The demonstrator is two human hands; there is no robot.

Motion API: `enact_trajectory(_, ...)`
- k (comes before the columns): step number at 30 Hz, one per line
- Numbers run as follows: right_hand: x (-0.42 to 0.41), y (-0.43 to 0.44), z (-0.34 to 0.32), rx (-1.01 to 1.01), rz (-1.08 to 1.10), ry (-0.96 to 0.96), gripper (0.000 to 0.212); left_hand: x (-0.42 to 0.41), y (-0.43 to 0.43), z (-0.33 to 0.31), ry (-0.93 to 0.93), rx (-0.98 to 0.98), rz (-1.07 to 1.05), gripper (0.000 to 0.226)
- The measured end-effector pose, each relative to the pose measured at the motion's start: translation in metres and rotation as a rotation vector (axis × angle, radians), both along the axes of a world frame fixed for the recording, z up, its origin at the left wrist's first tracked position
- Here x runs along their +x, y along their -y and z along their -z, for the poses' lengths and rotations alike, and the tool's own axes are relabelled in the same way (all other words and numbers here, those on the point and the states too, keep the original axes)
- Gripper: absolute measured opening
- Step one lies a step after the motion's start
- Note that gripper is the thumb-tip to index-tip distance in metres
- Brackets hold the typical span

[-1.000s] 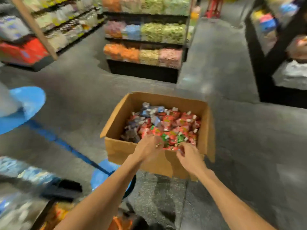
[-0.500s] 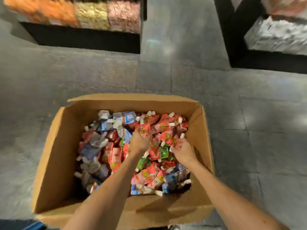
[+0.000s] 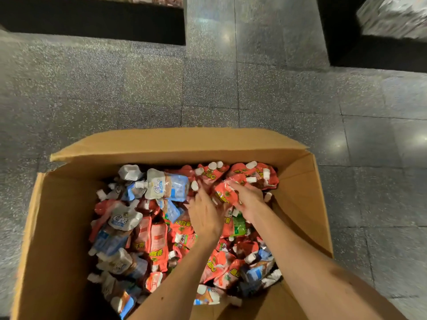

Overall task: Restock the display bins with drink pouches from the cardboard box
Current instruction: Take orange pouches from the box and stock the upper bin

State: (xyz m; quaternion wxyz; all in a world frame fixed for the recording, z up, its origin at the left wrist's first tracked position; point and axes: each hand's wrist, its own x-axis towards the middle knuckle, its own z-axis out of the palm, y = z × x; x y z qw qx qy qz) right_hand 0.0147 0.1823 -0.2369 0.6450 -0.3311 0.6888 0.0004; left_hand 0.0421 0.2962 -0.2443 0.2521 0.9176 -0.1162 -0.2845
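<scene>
An open cardboard box (image 3: 69, 204) stands on the floor below me, filled with several red, blue and white drink pouches with white caps. Both my arms reach into it. My right hand (image 3: 248, 200) grips a red pouch (image 3: 225, 191) near the box's far right corner, fingers curled over its top. My left hand (image 3: 205, 215) lies just left of that pouch with its fingers extended over the pile, touching the red pouches beneath. A large blue-and-white pouch (image 3: 167, 184) lies on top at the far middle of the pile.
Grey speckled floor tiles (image 3: 138, 88) surround the box. The dark base of a display shelf (image 3: 92, 21) runs along the top left. Another dark stand with a silvery stack of goods (image 3: 392, 17) is at the top right, with an aisle between them.
My head has moved closer and tipped down, so the box fills more of the view. Both hands have moved further into the box, and the right hand has closed on a red pouch.
</scene>
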Motion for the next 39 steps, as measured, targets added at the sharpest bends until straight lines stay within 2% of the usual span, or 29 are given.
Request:
enact_trajectory(3,0.005,0.005,0.004,0.038,0.053,-0.047,0.071,-0.002,-0.004,0.009,0.056,0.052,0.071,0.124)
enact_trajectory(6,0.006,0.010,0.008,0.031,0.025,-0.036,0.072,0.001,0.002,0.010,0.123,0.088,0.076,0.128)
enact_trajectory(8,0.006,0.009,0.010,-0.044,-0.043,-0.033,0.072,0.002,0.008,0.009,0.152,0.100,0.092,0.127)
enact_trajectory(14,0.002,0.000,0.017,-0.058,-0.207,0.011,0.122,0.018,0.005,0.012,0.272,0.213,0.218,0.142)
enact_trajectory(16,-0.003,0.001,0.022,-0.095,-0.200,0.010,0.110,0.028,0.004,0.011,0.324,0.254,0.273,0.146)
enact_trajectory(18,-0.006,0.000,0.030,-0.124,-0.165,0.020,0.080,0.034,0.001,0.012,0.325,0.226,0.356,0.143)
enact_trajectory(20,-0.009,-0.002,0.035,-0.100,-0.179,0.023,0.069,0.033,-0.002,0.014,0.429,0.134,0.552,0.128)
enact_trajectory(22,-0.013,-0.005,0.034,-0.079,-0.192,0.038,0.057,0.028,-0.004,0.017,0.476,0.084,0.793,0.103)
enact_trajectory(24,-0.018,-0.009,0.021,-0.048,-0.170,0.068,0.049,0.026,-0.006,0.016,0.400,0.087,0.843,0.093)
enact_trajectory(27,-0.027,-0.012,0.007,-0.014,-0.178,0.126,0.031,0.027,-0.010,0.014,0.348,0.051,0.751,0.111)
enact_trajectory(30,-0.035,-0.014,-0.005,-0.019,-0.183,0.152,0.027,0.028,-0.016,0.007,0.289,-0.023,0.689,0.125)
enact_trajectory(32,-0.038,-0.014,-0.016,-0.020,-0.182,0.149,0.026,0.028,-0.019,-0.003,0.242,-0.062,0.674,0.114)
enact_trajectory(34,-0.043,-0.015,-0.028,-0.042,-0.175,0.147,0.033,0.029,-0.021,-0.013,0.135,-0.097,0.658,0.098)
enact_trajectory(37,-0.049,-0.013,-0.047,-0.119,-0.187,0.114,0.064,0.025,-0.029,-0.030,-0.016,-0.186,0.584,0.077)
enact_trajectory(39,-0.054,-0.011,-0.063,-0.155,-0.231,0.110,0.070,0.020,-0.036,-0.053,-0.091,-0.260,0.503,0.063)
